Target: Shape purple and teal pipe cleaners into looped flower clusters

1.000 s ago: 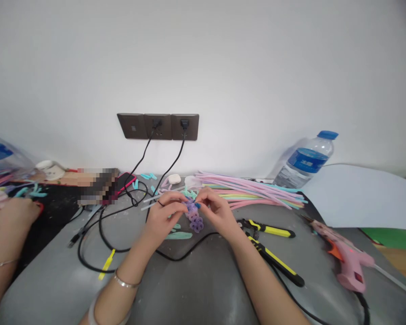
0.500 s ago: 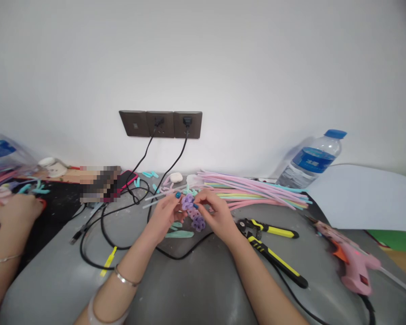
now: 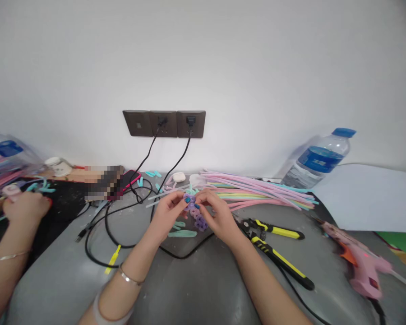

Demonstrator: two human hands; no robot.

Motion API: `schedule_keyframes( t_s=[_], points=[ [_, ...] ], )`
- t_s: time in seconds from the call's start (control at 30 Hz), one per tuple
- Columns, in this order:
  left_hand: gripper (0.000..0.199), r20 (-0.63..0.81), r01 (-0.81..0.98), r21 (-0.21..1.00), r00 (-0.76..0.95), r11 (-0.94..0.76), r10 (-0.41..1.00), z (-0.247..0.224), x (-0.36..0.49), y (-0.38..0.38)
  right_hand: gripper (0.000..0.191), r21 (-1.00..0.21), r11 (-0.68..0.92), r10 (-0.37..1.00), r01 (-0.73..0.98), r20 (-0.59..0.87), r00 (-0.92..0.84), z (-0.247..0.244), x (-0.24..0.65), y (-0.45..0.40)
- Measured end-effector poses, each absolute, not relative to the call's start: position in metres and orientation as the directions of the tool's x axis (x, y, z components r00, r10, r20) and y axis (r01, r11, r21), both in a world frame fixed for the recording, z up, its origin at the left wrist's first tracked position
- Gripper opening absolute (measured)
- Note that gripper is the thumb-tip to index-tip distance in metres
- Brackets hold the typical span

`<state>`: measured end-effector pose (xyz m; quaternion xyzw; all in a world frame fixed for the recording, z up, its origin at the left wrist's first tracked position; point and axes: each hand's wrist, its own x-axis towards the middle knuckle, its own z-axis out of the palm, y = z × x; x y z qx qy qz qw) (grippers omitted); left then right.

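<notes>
Between both my hands is a purple pipe-cleaner flower [image 3: 190, 201]. My left hand [image 3: 169, 212] pinches its left side with thumb and finger, and my right hand [image 3: 216, 215] grips the right side. My fingertips cover part of the petals. Just below, on the grey table, lie a pink looped flower [image 3: 195, 214] and a darker purple flower [image 3: 200, 223]. Mint-green fuzzy pieces [image 3: 182, 234] rest under my left hand. Behind my hands stretches a bundle of pastel pipe cleaners [image 3: 257, 192].
Right of my hands lie yellow-and-black pliers [image 3: 280, 257] and a pink glue gun [image 3: 362, 266]. A water bottle [image 3: 320, 158] leans by the wall. Black cables [image 3: 104, 225] loop at left near a phone [image 3: 130, 179]. Another person's hand [image 3: 26, 210] works at far left.
My left thumb has come over the front of the purple flower, and my hands are slightly closer together. The whole view has shifted a little, with things appearing further right.
</notes>
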<state>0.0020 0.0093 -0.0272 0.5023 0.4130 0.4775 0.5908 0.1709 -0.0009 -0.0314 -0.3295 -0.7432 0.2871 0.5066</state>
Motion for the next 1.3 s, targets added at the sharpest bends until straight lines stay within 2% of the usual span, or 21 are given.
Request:
schedule_keyframes(
  t_s=[0.17, 0.43, 0.57, 0.77, 0.9, 1.0, 1.17, 1.3],
  points=[
    [0.024, -0.001, -0.25, 0.966, 0.255, 0.067, 0.967, -0.023, 0.003, 0.007, 0.009, -0.802, 0.585, 0.802, 0.119, 0.552, -0.226, -0.035, 0.168, 0.001],
    [0.023, 0.022, -0.241, 0.969, 0.28, 0.048, 0.96, -0.019, 0.003, 0.005, 0.014, -0.891, 0.441, 0.865, -0.103, 0.453, -0.216, -0.034, 0.165, 0.001],
    [0.023, 0.058, -0.159, 0.987, 0.248, -0.019, 0.967, -0.018, 0.003, 0.005, 0.017, -0.902, 0.411, 0.879, -0.135, 0.431, -0.203, -0.034, 0.167, 0.002],
    [0.017, 0.184, 0.043, 0.98, 0.171, -0.194, 0.968, -0.018, 0.004, 0.005, 0.025, -0.952, 0.268, 0.926, -0.145, 0.296, -0.235, -0.04, 0.166, 0.007],
    [0.019, 0.162, 0.071, 0.982, 0.14, -0.173, 0.977, -0.021, 0.007, 0.004, 0.016, -0.931, 0.353, 0.92, -0.094, 0.364, -0.147, -0.043, 0.161, 0.006],
    [0.024, 0.109, 0.03, 0.993, 0.125, -0.114, 0.986, -0.022, 0.008, 0.003, 0.004, -0.869, 0.494, 0.868, 0.041, 0.489, -0.087, -0.041, 0.16, 0.004],
    [0.027, 0.092, 0.011, 0.996, 0.108, -0.094, 0.99, -0.02, 0.009, 0.003, 0.014, -0.681, 0.675, 0.731, 0.284, 0.671, -0.127, -0.036, 0.163, -0.001],
    [0.027, 0.135, -0.015, 0.991, 0.08, -0.134, 0.988, -0.022, 0.009, 0.002, 0.018, -0.638, 0.706, 0.698, 0.308, 0.701, -0.147, -0.033, 0.164, -0.004]
  ],
)
